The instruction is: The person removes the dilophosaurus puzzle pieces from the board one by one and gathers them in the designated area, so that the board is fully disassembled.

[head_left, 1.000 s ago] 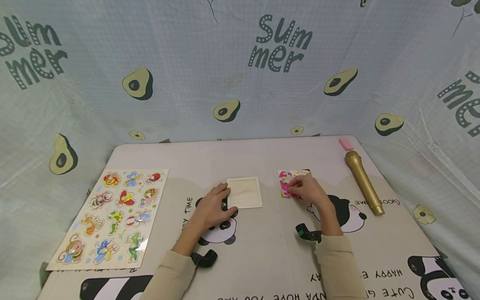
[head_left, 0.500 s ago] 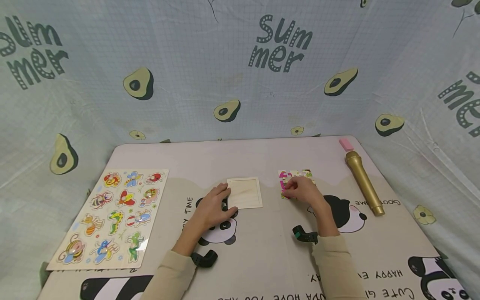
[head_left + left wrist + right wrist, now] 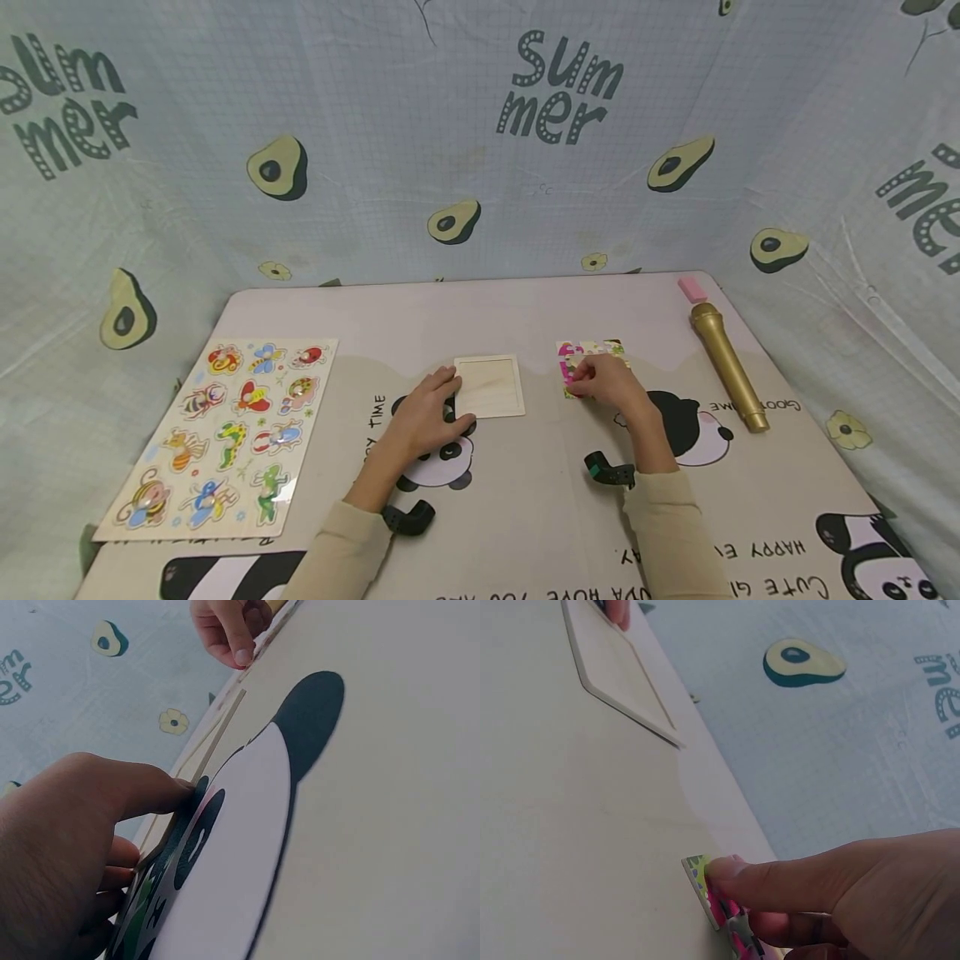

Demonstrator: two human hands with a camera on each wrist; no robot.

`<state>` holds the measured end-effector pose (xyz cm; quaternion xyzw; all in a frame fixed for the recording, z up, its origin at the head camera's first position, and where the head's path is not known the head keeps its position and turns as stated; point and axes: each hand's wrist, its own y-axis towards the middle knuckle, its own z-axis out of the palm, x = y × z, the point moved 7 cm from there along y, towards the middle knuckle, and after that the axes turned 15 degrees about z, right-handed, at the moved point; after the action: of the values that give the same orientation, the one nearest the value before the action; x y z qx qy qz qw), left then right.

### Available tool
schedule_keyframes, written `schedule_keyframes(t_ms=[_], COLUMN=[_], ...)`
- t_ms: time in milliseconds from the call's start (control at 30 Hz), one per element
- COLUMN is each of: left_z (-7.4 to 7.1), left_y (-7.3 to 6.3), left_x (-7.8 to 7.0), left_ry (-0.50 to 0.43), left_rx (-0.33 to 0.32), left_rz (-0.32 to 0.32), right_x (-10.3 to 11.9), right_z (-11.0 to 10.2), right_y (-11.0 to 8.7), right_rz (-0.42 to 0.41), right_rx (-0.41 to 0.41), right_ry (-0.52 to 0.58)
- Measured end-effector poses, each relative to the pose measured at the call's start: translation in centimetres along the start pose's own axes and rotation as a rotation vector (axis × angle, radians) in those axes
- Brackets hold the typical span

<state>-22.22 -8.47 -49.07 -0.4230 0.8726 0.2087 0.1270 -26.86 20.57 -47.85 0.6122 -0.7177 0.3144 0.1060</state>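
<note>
My left hand [image 3: 423,417] rests at the left side of a small, square, pale wooden puzzle tray [image 3: 489,387], thumb and fingers spread apart, with fingertips right at its rim. In the left wrist view the thumb [image 3: 154,787] lies along the tray's edge. To the right, my right hand [image 3: 611,385] bends over a flat, colourful jigsaw puzzle [image 3: 572,348] in pink, white and green. Its thumb and forefinger pinch a puzzle piece [image 3: 697,868] at the near left corner, a yellow-green and pink one. The hand hides much of the puzzle.
A large board with cartoon insect pictures [image 3: 247,392] lies on the left of the panda-print table [image 3: 517,500]. Toward the right edge lie a gold microphone-shaped tube [image 3: 727,362] and a pink block [image 3: 692,288]. Patterned cloth walls [image 3: 360,150] surround the table behind.
My right hand has shifted slightly left and nearer over the puzzle's lower left part, then stayed almost still. My left hand and the tray have not moved.
</note>
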Motion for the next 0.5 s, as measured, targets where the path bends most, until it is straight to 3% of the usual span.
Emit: schedule_keyframes(t_ms=[333,500], left_z=[-0.4,-2.1], left_y=[-0.1,0.1], left_x=[0.1,-0.4], left_ry=[-0.025,0.009], left_rx=[0.008,-0.073], left_rz=[-0.011,-0.006], right_x=[1.5,2.6], right_z=[-1.0,-1.3], right_y=[-1.0,-1.7], right_rz=[-0.062,-0.084], right_rx=[-0.100,-0.130], right_ry=[0.052,0.051])
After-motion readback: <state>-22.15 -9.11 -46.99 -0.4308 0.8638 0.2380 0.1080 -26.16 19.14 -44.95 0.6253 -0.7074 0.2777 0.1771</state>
